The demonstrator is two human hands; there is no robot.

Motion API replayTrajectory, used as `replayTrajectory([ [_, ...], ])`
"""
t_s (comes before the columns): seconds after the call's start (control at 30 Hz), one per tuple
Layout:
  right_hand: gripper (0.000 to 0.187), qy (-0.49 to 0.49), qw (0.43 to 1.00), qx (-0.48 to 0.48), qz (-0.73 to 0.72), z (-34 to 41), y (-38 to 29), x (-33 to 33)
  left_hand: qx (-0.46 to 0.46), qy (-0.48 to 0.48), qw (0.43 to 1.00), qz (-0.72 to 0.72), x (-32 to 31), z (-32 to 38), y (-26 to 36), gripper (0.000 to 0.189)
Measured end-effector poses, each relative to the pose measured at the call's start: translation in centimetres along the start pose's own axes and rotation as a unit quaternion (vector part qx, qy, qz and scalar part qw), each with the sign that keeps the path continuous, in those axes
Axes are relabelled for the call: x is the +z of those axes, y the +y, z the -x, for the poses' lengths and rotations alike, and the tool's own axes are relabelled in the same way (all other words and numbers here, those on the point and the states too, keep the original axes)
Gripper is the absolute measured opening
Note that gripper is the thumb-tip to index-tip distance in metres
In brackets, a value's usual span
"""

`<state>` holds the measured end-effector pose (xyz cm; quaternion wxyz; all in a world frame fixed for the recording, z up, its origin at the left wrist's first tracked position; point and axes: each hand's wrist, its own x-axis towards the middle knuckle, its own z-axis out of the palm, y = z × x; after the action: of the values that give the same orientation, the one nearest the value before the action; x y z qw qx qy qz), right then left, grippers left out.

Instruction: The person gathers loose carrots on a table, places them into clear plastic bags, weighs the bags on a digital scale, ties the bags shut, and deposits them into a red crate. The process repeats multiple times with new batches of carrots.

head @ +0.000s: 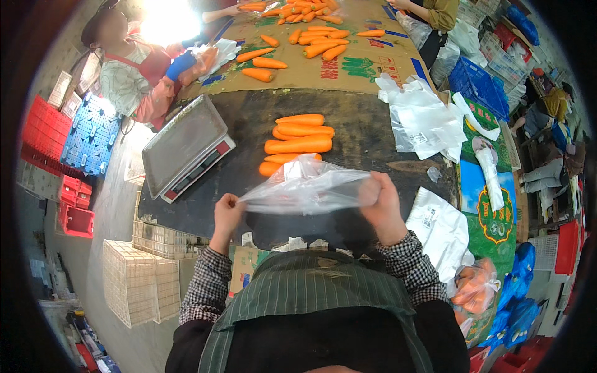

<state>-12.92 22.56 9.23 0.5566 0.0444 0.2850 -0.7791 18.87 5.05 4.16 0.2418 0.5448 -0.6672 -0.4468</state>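
A clear plastic bag (308, 191) is stretched sideways between my two hands above the dark tabletop (359, 112). My left hand (229, 215) pinches one end of it. The other end is in my right hand (382, 203), and some of the film lies across the fingers. Just beyond the bag, several orange carrots (301, 144) lie side by side, their lengths running left to right. The bag's far edge covers part of the nearest carrots. I cannot tell whether any carrot is inside the bag.
A weighing scale (186, 144) stands at the left. White plastic bags (422, 121) lie at the right, near a filled bag of carrots (475, 284). More carrots (322, 42) rest on cardboard (298, 79) at the far end. A person with a blue glove (179, 65) holds a bag at the upper left.
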Motion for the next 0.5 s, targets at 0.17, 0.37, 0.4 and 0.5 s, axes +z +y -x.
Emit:
replayTrajectory([
  [0.17, 0.012, -0.124, 0.867, -0.205, 0.436, 1.7, 5.2, 2.6, 0.325, 0.06, 0.931, -0.153, 5.1, 6.6, 7.2, 0.075],
  [0.37, 0.019, -0.236, 0.516, -0.398, 0.721, 3.2, 7.2, 3.0, 0.347, 0.251, 0.898, -0.098, 3.3, 5.1, 10.5, 0.043],
  [0.4, 0.02, -0.214, 0.517, -0.396, 0.728, 2.7, 6.8, 2.6, 0.354, 0.257, 0.893, -0.106, 2.7, 5.1, 9.9, 0.037],
  [0.5, 0.019, -0.07, 0.491, -0.438, 0.749, 0.4, 4.5, 0.5, 0.373, 0.197, 0.898, -0.126, 1.7, 6.0, 7.9, 0.025],
])
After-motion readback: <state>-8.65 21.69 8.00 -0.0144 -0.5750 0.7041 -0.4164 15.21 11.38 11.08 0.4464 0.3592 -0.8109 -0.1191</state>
